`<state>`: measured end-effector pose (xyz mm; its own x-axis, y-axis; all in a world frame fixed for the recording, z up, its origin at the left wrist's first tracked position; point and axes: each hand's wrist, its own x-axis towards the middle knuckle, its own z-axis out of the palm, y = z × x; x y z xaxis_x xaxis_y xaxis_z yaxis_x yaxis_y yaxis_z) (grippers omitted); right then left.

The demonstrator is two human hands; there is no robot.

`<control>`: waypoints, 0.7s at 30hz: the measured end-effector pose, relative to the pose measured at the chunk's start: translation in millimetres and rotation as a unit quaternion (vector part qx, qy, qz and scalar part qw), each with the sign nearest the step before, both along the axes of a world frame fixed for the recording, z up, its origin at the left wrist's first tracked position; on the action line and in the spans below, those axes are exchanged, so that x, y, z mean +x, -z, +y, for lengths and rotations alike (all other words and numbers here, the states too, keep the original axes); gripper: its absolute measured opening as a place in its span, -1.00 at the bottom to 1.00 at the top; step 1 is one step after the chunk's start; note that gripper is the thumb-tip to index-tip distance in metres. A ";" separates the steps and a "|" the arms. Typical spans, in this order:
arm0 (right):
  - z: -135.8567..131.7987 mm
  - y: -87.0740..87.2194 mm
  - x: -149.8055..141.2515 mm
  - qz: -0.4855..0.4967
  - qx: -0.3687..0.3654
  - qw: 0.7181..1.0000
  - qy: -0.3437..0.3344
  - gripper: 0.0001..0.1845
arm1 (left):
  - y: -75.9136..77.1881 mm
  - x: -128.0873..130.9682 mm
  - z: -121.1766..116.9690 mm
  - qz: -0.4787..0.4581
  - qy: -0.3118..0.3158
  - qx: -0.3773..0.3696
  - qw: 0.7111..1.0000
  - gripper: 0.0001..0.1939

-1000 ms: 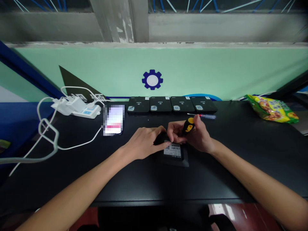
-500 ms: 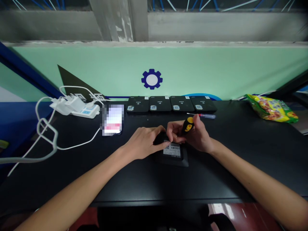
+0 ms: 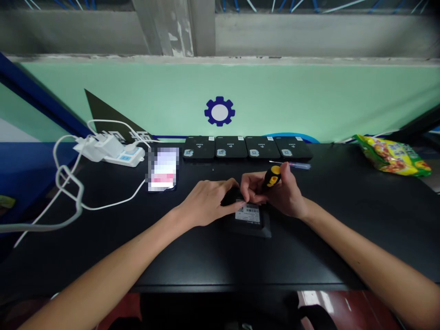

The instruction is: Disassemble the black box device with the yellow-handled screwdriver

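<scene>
A flat black box [image 3: 267,229] lies on the table in front of me, a white printed label on its upper face. My left hand [image 3: 208,201] grips its left and far side, with the thumb lying across the label's edge. In my right hand [image 3: 285,195], closed fingers hold a screwdriver [image 3: 273,176] with a black and yellow handle, which leans over the far right part of the box. Its shaft and tip are hidden behind the fingers. Beyond this hand lies a second, thin screwdriver [image 3: 299,166] with a clear purplish handle.
Several similar black boxes [image 3: 230,147] stand in a row along the wall. Left of them lie a lit phone [image 3: 164,169] and a white power strip [image 3: 125,156] with tangled white cables [image 3: 77,195]. A yellow-green snack bag [image 3: 393,156] rests at the far right of the black table [image 3: 192,261].
The view has shifted slightly, so everything sits a little further right. Both hands keep nearly the same hold on the box and the screwdriver.
</scene>
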<state>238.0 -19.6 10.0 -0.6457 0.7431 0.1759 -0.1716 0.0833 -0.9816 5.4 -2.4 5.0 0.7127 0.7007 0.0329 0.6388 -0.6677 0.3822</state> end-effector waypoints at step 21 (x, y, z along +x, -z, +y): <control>1.1 -0.8 3.4 0.032 0.009 0.999 0.004 -0.01 | 0.4 -0.5 0.8 -0.006 0.000 0.003 1.000 -0.58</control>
